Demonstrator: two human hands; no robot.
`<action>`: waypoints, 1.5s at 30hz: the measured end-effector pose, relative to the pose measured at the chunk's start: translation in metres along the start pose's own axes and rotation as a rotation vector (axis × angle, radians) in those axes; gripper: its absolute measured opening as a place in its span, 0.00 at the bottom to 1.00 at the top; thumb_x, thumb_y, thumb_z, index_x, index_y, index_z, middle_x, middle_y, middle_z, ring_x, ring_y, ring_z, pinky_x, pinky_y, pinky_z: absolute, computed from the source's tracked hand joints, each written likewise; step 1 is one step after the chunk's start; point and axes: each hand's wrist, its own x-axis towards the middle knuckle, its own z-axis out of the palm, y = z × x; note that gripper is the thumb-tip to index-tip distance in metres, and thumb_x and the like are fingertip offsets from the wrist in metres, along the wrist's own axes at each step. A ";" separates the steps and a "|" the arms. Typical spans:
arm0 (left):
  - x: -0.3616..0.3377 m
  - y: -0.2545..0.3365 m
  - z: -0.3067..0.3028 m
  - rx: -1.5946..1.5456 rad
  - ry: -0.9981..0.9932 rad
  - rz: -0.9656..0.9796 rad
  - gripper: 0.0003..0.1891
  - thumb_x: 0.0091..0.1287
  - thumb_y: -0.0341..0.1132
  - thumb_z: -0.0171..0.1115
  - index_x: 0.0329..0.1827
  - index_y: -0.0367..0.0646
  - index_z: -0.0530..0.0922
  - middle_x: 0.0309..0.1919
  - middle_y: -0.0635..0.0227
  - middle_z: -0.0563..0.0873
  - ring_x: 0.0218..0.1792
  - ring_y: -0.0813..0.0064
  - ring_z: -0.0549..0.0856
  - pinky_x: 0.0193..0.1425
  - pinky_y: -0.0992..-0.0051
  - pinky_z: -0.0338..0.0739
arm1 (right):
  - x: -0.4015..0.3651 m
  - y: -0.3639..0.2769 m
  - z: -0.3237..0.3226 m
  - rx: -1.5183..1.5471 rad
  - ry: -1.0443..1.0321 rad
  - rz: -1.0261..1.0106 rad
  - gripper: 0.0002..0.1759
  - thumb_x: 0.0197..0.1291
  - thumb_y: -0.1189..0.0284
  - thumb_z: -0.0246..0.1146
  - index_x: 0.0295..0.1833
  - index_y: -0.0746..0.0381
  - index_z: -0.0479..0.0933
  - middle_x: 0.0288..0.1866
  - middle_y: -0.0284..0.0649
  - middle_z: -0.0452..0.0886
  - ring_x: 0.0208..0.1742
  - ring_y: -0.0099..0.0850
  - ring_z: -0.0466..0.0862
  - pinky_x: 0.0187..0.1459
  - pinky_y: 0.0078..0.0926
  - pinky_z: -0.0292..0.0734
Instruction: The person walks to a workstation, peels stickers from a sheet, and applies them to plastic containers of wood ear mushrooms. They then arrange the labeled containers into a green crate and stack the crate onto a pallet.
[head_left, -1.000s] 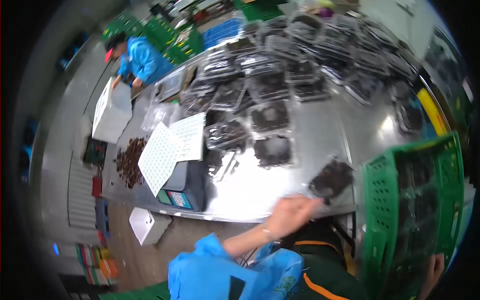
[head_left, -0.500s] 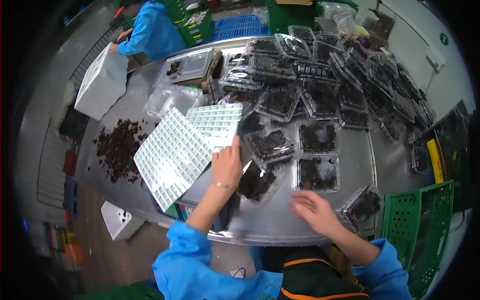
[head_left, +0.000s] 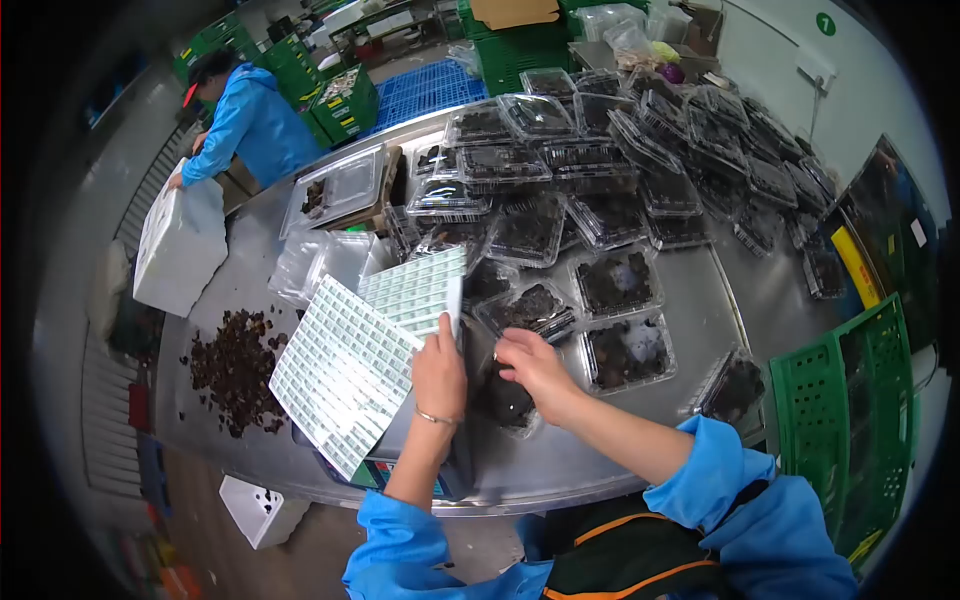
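Note:
My left hand point(head_left: 438, 378) is closed at the lower right edge of the smaller sheet of labels point(head_left: 420, 290), fingers pointing away from me. A larger sheet of labels point(head_left: 340, 375) overlaps it, both resting on a dark device with a teal panel point(head_left: 385, 470). Just to the right hovers my right hand point(head_left: 540, 372), fingers curled together; whatever they might hold is hidden. Beneath it lies a clear plastic clamshell box point(head_left: 510, 405) with dark contents, partly covered by my hand. Two more filled clamshell boxes point(head_left: 628, 350) sit to its right.
A large pile of filled clamshell boxes point(head_left: 600, 160) covers the back of the metal table. Loose dark brown pieces point(head_left: 235, 370) lie at left. A co-worker point(head_left: 245, 125) handles a white foam box point(head_left: 180, 245). A green crate point(head_left: 845, 400) stands at right.
My right hand has moved up and left, from the table's front toward the label sheets. My left hand stays at the sheet's edge, its fingers drawn closer together. The view has shifted.

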 end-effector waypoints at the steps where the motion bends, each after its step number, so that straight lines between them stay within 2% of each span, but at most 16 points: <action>1: -0.006 0.006 -0.003 -0.001 -0.007 0.012 0.28 0.52 0.29 0.60 0.58 0.37 0.66 0.29 0.61 0.74 0.31 0.61 0.75 0.37 0.64 0.70 | 0.004 -0.001 0.012 0.020 0.067 -0.074 0.27 0.54 0.68 0.60 0.58 0.68 0.63 0.54 0.43 0.71 0.51 0.29 0.73 0.48 0.27 0.72; 5: -0.038 0.075 -0.056 -0.592 -0.057 0.214 0.23 0.52 0.27 0.63 0.52 0.36 0.69 0.36 0.58 0.78 0.37 0.62 0.79 0.41 0.69 0.73 | 0.024 -0.019 -0.017 -0.009 0.019 -0.171 0.24 0.49 0.72 0.64 0.51 0.72 0.67 0.44 0.45 0.78 0.44 0.30 0.78 0.44 0.27 0.73; 7: -0.032 0.085 -0.100 -0.564 0.097 0.391 0.27 0.51 0.29 0.65 0.55 0.35 0.68 0.47 0.54 0.76 0.49 0.56 0.75 0.54 0.66 0.68 | -0.020 -0.057 -0.052 -0.508 -0.028 -0.342 0.19 0.50 0.78 0.62 0.49 0.69 0.71 0.43 0.41 0.80 0.43 0.25 0.78 0.46 0.24 0.73; 9: -0.018 0.094 -0.127 -0.370 0.189 0.336 0.31 0.51 0.31 0.65 0.59 0.35 0.65 0.57 0.51 0.70 0.57 0.52 0.70 0.61 0.62 0.61 | -0.073 -0.095 -0.092 -0.788 -0.371 -0.174 0.20 0.49 0.75 0.64 0.49 0.69 0.72 0.43 0.39 0.80 0.45 0.23 0.77 0.47 0.24 0.72; 12: -0.001 0.128 -0.130 -1.136 -0.373 0.090 0.26 0.57 0.31 0.64 0.58 0.34 0.67 0.45 0.57 0.79 0.47 0.71 0.77 0.50 0.75 0.69 | -0.134 -0.127 -0.137 -0.767 -0.594 0.028 0.22 0.48 0.71 0.64 0.48 0.70 0.72 0.42 0.42 0.81 0.44 0.25 0.79 0.46 0.23 0.73; 13: -0.001 0.140 -0.124 -1.429 -0.701 -0.101 0.21 0.60 0.30 0.62 0.56 0.34 0.70 0.40 0.61 0.82 0.42 0.77 0.80 0.46 0.79 0.72 | -0.151 -0.131 -0.146 -0.765 -0.558 0.032 0.22 0.48 0.71 0.64 0.48 0.70 0.72 0.42 0.42 0.81 0.44 0.25 0.79 0.46 0.23 0.73; 15: -0.011 0.178 -0.113 -1.491 -0.639 -0.061 0.14 0.62 0.29 0.60 0.50 0.35 0.75 0.36 0.64 0.84 0.36 0.84 0.81 0.41 0.86 0.74 | -0.183 -0.138 -0.164 -1.187 -0.180 -0.648 0.20 0.49 0.70 0.64 0.48 0.68 0.73 0.38 0.43 0.80 0.43 0.32 0.80 0.44 0.26 0.74; 22: -0.011 0.292 -0.101 -1.394 -0.849 0.156 0.11 0.60 0.28 0.61 0.45 0.33 0.78 0.32 0.66 0.85 0.33 0.84 0.81 0.36 0.85 0.74 | -0.244 -0.155 -0.221 -1.143 0.240 -0.805 0.08 0.48 0.76 0.66 0.37 0.63 0.80 0.32 0.39 0.79 0.33 0.32 0.80 0.32 0.24 0.74; 29: -0.010 0.372 -0.090 -1.206 -0.916 0.166 0.17 0.69 0.40 0.49 0.42 0.35 0.80 0.23 0.73 0.82 0.26 0.88 0.77 0.31 0.85 0.71 | -0.261 -0.148 -0.302 -1.324 0.247 -1.104 0.11 0.44 0.77 0.65 0.37 0.62 0.79 0.32 0.34 0.76 0.33 0.31 0.77 0.38 0.28 0.73; 31: -0.020 0.390 -0.074 -1.520 -1.095 -0.228 0.17 0.69 0.40 0.50 0.40 0.34 0.80 0.25 0.71 0.81 0.26 0.87 0.76 0.29 0.85 0.70 | -0.258 -0.143 -0.323 -1.371 0.254 -1.235 0.12 0.42 0.77 0.65 0.37 0.62 0.78 0.33 0.34 0.74 0.33 0.30 0.75 0.41 0.31 0.71; 33: -0.025 0.396 -0.059 -1.407 -1.006 -0.197 0.15 0.69 0.38 0.51 0.37 0.33 0.79 0.25 0.71 0.80 0.24 0.87 0.73 0.28 0.86 0.67 | -0.259 -0.142 -0.340 -1.415 0.063 -1.352 0.12 0.43 0.78 0.64 0.37 0.62 0.78 0.34 0.35 0.74 0.32 0.30 0.75 0.41 0.30 0.71; 34: -0.027 0.396 -0.053 -1.283 -0.878 -0.181 0.15 0.69 0.37 0.51 0.35 0.33 0.79 0.24 0.73 0.79 0.23 0.88 0.72 0.27 0.86 0.65 | -0.263 -0.139 -0.343 -1.195 0.061 -1.323 0.04 0.50 0.76 0.59 0.33 0.62 0.77 0.32 0.35 0.74 0.35 0.29 0.76 0.42 0.27 0.71; 37: -0.026 0.374 -0.058 -1.061 -0.630 -0.189 0.12 0.67 0.33 0.52 0.32 0.33 0.78 0.21 0.76 0.76 0.21 0.91 0.66 0.25 0.87 0.57 | -0.299 -0.193 -0.405 -0.561 0.542 -0.381 0.07 0.53 0.72 0.63 0.30 0.64 0.76 0.29 0.33 0.80 0.31 0.20 0.77 0.34 0.21 0.73; 39: -0.026 0.373 -0.070 -1.125 -0.611 -0.196 0.10 0.66 0.31 0.53 0.31 0.33 0.78 0.20 0.78 0.75 0.21 0.91 0.65 0.24 0.85 0.55 | -0.271 -0.176 -0.516 -0.658 0.617 -0.166 0.11 0.50 0.71 0.65 0.36 0.66 0.75 0.30 0.35 0.81 0.28 0.19 0.77 0.30 0.20 0.72; 41: -0.033 0.380 -0.072 -1.145 -0.586 -0.151 0.08 0.65 0.29 0.53 0.33 0.33 0.76 0.20 0.75 0.76 0.21 0.90 0.66 0.24 0.86 0.56 | -0.228 -0.123 -0.597 -0.982 0.641 0.000 0.14 0.46 0.70 0.68 0.35 0.65 0.74 0.27 0.36 0.80 0.28 0.23 0.78 0.31 0.21 0.72; 45: -0.051 0.384 -0.089 -1.276 -0.601 -0.090 0.04 0.65 0.26 0.49 0.31 0.39 0.68 0.24 0.64 0.74 0.21 0.80 0.73 0.28 0.82 0.71 | -0.244 -0.126 -0.582 -0.999 0.852 -0.170 0.25 0.42 0.71 0.69 0.46 0.60 0.67 0.25 0.39 0.79 0.30 0.33 0.81 0.33 0.30 0.74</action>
